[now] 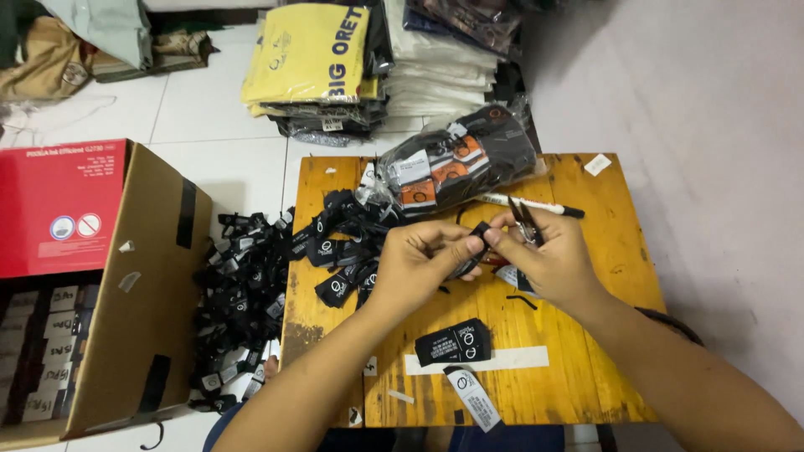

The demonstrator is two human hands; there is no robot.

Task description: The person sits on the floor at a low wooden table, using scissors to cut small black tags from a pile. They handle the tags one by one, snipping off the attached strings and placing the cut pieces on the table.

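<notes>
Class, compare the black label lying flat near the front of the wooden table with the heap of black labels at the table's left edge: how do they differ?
The flat label lies alone; the heap holds many, tangled. The flat label rests wholly on the wooden table; the heap spills over the edge onto the floor. Both are black with light print.

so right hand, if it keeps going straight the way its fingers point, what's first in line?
The right hand points left, so first comes the small black label pinched between both hands, then the left hand right behind it. Depth is hard to judge, but they already look in contact.
</notes>
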